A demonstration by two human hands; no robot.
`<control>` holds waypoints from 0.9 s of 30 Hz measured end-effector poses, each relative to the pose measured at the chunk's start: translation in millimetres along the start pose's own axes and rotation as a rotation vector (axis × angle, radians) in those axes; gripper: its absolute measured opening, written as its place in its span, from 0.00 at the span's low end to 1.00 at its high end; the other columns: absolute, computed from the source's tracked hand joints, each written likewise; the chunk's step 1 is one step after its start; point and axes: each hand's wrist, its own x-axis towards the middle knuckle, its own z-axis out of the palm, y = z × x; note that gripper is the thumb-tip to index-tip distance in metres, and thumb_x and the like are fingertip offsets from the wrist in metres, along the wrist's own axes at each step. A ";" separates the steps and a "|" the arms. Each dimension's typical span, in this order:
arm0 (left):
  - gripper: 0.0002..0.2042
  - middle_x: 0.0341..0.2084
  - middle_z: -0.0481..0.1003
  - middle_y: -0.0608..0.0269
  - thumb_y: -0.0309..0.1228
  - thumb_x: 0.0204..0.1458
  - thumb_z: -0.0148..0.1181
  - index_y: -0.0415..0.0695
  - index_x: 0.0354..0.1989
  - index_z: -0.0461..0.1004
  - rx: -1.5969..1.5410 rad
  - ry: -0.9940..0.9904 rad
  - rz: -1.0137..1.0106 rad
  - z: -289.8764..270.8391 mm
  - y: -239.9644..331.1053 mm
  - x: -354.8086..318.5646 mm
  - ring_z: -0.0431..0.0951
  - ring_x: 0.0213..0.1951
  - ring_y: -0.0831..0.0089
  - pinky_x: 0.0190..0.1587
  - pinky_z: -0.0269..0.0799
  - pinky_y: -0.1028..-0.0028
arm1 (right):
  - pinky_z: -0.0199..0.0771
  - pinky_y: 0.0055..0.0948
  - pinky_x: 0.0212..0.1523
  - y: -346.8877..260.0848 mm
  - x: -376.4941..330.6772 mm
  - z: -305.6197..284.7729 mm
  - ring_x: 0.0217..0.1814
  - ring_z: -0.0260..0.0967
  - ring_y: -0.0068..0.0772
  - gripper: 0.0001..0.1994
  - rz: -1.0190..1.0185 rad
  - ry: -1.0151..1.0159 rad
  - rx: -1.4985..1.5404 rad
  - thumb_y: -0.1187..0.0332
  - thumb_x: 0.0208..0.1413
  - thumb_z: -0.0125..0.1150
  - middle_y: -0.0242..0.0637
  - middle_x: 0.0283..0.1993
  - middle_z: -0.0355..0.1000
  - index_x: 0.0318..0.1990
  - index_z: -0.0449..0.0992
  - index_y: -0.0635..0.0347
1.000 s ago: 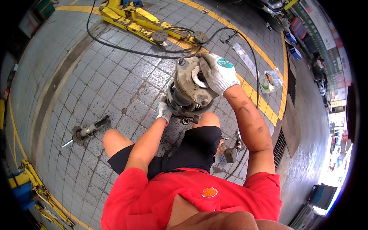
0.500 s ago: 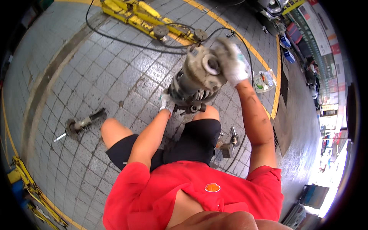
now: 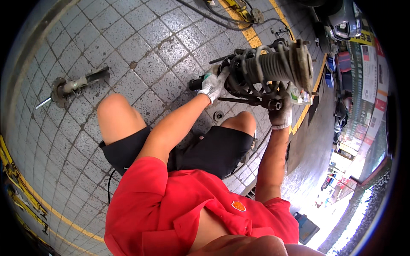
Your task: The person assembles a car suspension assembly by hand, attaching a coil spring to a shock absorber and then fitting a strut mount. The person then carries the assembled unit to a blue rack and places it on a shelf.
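Grey tiled floor, yellow line at far edge. Person squats, holding a strut with coil spring lying level above the knees. Left hand, gloved, grip closed on the lower end; right hand, gloved, grip closed on a bar under the spring, probably to steady the weight. A second bare strut lies on the floor, well left of the left grip. Hoses beyond; nothing blocks either hand.

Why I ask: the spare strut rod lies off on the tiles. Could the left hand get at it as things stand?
Probably not right away. The left hand is gripping the coil-spring strut assembly, and the loose strut rod lies apart beyond the left knee. Bare tiled floor lies between them, so nothing blocks a reach once it lets go.
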 end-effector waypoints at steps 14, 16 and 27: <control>0.47 0.71 0.56 0.38 0.49 0.49 0.66 0.36 0.74 0.53 0.912 -0.373 0.358 7.2 -19.0 19.3 0.54 0.74 0.46 0.79 0.42 0.57 | 0.74 0.15 0.21 -11.0 0.9 16.7 0.19 0.65 0.16 0.18 0.262 0.056 0.356 0.76 0.56 0.52 0.41 0.40 0.74 0.56 0.72 0.60; 0.37 0.65 0.65 0.46 0.44 0.52 0.63 0.41 0.70 0.61 0.885 -0.248 0.374 11.7 -24.1 16.8 0.62 0.69 0.52 0.75 0.50 0.57 | 0.71 0.12 0.15 -6.7 -4.9 10.7 0.17 0.65 0.14 0.15 0.304 0.023 0.378 0.74 0.59 0.54 0.43 0.39 0.74 0.52 0.73 0.65; 0.18 0.46 0.82 0.51 0.35 0.50 0.63 0.45 0.49 0.81 0.666 -0.321 0.458 -10.9 -29.5 53.0 0.83 0.50 0.54 0.52 0.80 0.60 | 0.63 0.12 0.09 3.6 -12.5 68.2 0.11 0.62 0.14 0.10 0.171 0.262 0.197 0.70 0.61 0.49 0.25 0.20 0.65 0.40 0.68 0.72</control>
